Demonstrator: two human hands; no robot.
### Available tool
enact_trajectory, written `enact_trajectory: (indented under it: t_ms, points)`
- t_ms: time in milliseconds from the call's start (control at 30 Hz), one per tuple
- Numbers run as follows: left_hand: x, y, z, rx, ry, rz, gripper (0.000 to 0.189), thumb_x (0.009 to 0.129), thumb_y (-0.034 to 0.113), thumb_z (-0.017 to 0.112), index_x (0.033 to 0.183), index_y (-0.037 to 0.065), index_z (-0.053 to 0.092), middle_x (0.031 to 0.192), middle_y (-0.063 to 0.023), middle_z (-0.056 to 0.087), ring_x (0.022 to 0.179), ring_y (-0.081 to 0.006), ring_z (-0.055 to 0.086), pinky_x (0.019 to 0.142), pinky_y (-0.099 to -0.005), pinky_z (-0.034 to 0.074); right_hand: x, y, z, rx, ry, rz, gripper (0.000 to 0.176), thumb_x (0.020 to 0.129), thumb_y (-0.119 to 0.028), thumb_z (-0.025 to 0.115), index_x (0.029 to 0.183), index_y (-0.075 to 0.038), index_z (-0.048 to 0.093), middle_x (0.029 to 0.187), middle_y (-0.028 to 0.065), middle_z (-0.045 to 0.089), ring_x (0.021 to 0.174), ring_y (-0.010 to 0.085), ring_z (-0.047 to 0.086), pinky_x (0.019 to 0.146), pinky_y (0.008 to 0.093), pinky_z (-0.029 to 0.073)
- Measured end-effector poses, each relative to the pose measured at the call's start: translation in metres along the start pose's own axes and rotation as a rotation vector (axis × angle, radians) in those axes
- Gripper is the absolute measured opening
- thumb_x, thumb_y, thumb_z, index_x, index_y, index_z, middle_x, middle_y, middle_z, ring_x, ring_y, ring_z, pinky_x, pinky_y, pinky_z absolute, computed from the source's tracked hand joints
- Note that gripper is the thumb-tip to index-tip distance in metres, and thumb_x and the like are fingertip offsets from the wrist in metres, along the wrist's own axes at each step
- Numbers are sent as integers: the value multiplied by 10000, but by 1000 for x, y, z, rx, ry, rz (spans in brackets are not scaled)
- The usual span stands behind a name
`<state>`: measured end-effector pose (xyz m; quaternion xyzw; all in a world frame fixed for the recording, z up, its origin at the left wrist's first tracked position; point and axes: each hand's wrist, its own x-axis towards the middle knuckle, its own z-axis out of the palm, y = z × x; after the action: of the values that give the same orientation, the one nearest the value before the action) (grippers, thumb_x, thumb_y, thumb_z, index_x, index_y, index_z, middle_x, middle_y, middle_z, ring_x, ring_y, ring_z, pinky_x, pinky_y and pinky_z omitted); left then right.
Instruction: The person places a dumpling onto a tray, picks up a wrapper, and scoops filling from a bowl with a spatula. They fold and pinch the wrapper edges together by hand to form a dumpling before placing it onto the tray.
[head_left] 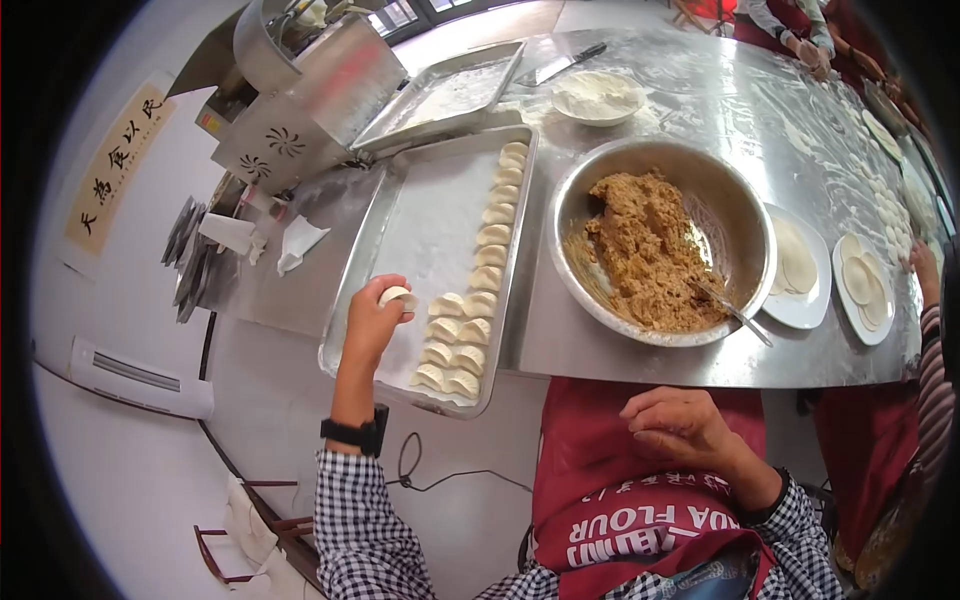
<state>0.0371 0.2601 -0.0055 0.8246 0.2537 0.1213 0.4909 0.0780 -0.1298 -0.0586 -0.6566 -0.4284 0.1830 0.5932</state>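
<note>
My left hand (377,317) pinches a pale folded dumpling (398,298) over the left part of a metal tray (345,300). Rows of folded dumplings (470,357) lie along the tray's right side, one column at the far end and two columns at the near end. My right hand (678,420) hangs in front of the red apron (575,430), its fingers curled together; whether anything is in them cannot be seen. Beyond it stands a large metal bowl (565,270) of brown filling (645,250), a spoon (735,312) leaning in it.
Two white plates (815,310) (868,330) hold round wrappers right of the bowl. Behind are a flour bowl (598,97), a second tray (440,100), a knife (575,60) and a metal machine (310,110). Co-workers' hands (812,55) (925,268) are at the right.
</note>
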Motion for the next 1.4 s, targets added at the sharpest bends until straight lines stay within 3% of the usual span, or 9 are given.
enact_trajectory:
  t_ms: [133, 300, 700, 1000, 1067, 1133, 1200, 1333, 1400]
  points:
    - [42, -14, 11, 269, -130, -22, 263, 708, 14, 484, 941, 1, 603, 928, -82, 590, 825, -151, 574, 659, -255, 511, 0, 6, 1, -52, 4, -24, 110, 714, -22, 671, 812, -12, 624, 888, 117, 628, 776, 236, 628, 670, 290, 506]
    - [82, -51, 37, 409, -180, 159, 264, 687, 10, 513, 928, 7, 618, 795, -39, 611, 738, -120, 576, 655, -237, 459, -1, 12, -4, -131, -14, 13, 115, 707, -31, 677, 808, -14, 626, 871, 119, 631, 776, 242, 628, 666, 298, 507]
    - [75, -46, 51, 419, -192, 139, 269, 698, -41, 486, 905, 1, 653, 857, -88, 661, 798, -153, 611, 727, -246, 462, -2, 15, -8, -134, -4, 65, 122, 695, -28, 680, 804, -14, 627, 867, 123, 639, 798, 263, 626, 697, 317, 503]
    - [71, -48, 53, 494, -207, 192, 261, 716, 5, 516, 949, -23, 630, 897, -98, 653, 843, -161, 608, 756, -262, 465, -24, 5, -29, -127, 25, 90, 114, 708, -19, 670, 812, -12, 624, 872, 116, 636, 798, 255, 625, 704, 310, 503]
    - [73, -61, 49, 407, -196, 267, 273, 700, 6, 497, 934, 2, 638, 910, -131, 654, 863, -216, 626, 790, -302, 475, -36, -4, -48, -125, 47, 110, 106, 719, -24, 666, 814, -8, 623, 863, 115, 637, 791, 256, 624, 707, 311, 503]
    - [72, -64, 41, 323, -209, 239, 277, 703, 27, 529, 963, -17, 615, 921, -102, 638, 878, -179, 596, 789, -304, 468, -45, -21, -76, 95, -81, 125, 88, 745, -32, 652, 820, 3, 624, 844, 121, 637, 770, 248, 623, 699, 309, 500]
    - [56, -38, 35, 235, -232, 170, 278, 737, 80, 579, 988, -39, 585, 943, -101, 614, 910, -183, 570, 794, -300, 451, -61, -28, -105, 107, -98, 189, 89, 770, -46, 646, 827, 19, 633, 832, 113, 645, 754, 181, 617, 674, 282, 485]
    - [19, -19, 13, 61, -180, 91, 334, 767, 82, 552, 1071, -54, 539, 1048, -122, 574, 1002, -200, 529, 849, -307, 426, -89, -32, -154, 175, 65, 344, 95, 777, -46, 644, 835, 29, 644, 801, 63, 648, 745, 102, 582, 654, 233, 463]
    - [-3, -6, 8, -20, -164, 75, 321, 793, 87, 536, 1087, -44, 531, 1060, -123, 562, 1023, -203, 520, 857, -325, 437, -94, -26, -174, 138, 275, 406, 110, 789, -68, 616, 850, 17, 651, 776, 50, 641, 716, 85, 572, 629, 213, 447]
